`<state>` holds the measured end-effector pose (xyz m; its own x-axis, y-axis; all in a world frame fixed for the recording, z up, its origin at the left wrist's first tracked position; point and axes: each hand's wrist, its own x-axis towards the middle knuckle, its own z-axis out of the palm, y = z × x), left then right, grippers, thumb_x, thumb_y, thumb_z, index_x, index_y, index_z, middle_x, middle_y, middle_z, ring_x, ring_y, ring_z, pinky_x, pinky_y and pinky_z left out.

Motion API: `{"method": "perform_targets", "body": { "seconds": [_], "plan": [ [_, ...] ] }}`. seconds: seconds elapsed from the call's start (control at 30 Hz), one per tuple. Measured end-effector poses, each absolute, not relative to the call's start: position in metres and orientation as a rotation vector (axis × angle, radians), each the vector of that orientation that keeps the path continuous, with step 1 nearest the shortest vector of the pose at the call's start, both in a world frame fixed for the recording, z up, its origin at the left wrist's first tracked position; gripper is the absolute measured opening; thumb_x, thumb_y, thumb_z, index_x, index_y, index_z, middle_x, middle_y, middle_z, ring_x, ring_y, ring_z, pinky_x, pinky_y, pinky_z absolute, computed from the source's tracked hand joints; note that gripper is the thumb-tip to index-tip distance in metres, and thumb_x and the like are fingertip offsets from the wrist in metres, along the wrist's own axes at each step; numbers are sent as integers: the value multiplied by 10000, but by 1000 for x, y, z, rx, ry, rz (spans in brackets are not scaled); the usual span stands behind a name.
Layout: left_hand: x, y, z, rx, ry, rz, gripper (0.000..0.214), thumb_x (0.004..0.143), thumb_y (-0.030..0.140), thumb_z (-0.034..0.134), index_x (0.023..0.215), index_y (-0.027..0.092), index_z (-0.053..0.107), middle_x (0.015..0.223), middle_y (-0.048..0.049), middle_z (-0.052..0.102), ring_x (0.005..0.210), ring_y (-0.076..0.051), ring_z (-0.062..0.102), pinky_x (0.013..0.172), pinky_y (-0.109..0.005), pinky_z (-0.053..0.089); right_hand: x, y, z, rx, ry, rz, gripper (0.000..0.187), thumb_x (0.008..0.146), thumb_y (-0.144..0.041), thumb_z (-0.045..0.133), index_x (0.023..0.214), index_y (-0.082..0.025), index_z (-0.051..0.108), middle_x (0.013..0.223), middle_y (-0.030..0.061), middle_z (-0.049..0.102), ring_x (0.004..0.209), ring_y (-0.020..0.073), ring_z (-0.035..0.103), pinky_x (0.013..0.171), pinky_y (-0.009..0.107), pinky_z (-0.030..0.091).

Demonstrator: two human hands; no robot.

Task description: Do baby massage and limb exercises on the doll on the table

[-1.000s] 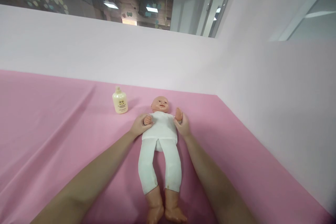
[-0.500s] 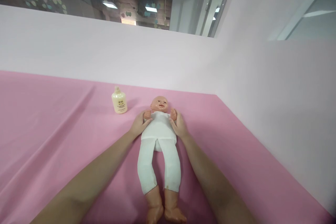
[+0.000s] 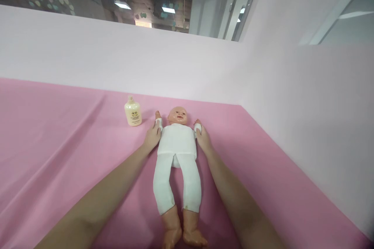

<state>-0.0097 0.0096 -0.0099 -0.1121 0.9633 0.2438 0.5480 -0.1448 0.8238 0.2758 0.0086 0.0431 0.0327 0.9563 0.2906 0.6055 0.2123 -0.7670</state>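
Note:
A baby doll (image 3: 177, 140) with a white cloth body lies on its back, head away from me and bare feet toward me. My left hand (image 3: 152, 135) is closed around the doll's arm on the left, whose small hand (image 3: 158, 114) points up past my fingers. On the other side, my right hand (image 3: 202, 137) grips the doll's other arm (image 3: 197, 127), with its little hand showing above. Both doll arms are spread out from the torso, beside the head. Parts of my fingers are hidden behind the doll's arms.
A cream-coloured bottle (image 3: 133, 113) with a printed label stands left of the doll's head. Pink cloth (image 3: 73, 132) with folds on the left covers the surface. White walls (image 3: 146, 62) rise behind and at the right, with a window (image 3: 117, 0) above.
The doll's arms have swung outward from the chest to either side, with my hands on them. My hands have moved slightly apart. The doll's body and the bottle have stayed in place.

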Motion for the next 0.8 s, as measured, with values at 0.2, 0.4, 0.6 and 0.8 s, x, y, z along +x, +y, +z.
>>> {"method": "perform_targets", "body": {
  "seconds": [0.2,0.4,0.6,0.8],
  "plan": [
    [-14,7,-3,1638,1708,1084,629,969,372,476,1566,181,422,1332,-169,685,1224,-372,649,1074,-541,462,273,2,52,-1606,-1558,618,465,917,-419,477,1305,-200,613,1240,97,700,1134,290,655,1050,463,485],
    [-12,5,-4,1398,1492,1359,834,878,347,650,1609,218,271,1487,-180,555,1332,-352,571,1117,-522,442,270,0,52,-1390,-1462,657,728,829,-362,607,1512,-199,414,1486,123,554,1339,281,556,1120,435,455],
    [-7,-3,7,1523,1266,1557,700,817,375,731,1449,214,480,1350,-137,636,1233,-293,625,1042,-431,509,264,-6,56,-1235,-1494,563,844,818,-405,681,1548,-167,332,1483,182,533,1306,278,577,1082,439,488],
    [-2,-17,20,2099,1027,1497,274,800,402,731,1000,219,690,1017,-82,743,973,-266,690,945,-423,528,249,-22,64,-1035,-1972,232,261,812,-340,675,1045,-223,675,1002,71,728,957,240,668,945,394,521]
  ]
}}
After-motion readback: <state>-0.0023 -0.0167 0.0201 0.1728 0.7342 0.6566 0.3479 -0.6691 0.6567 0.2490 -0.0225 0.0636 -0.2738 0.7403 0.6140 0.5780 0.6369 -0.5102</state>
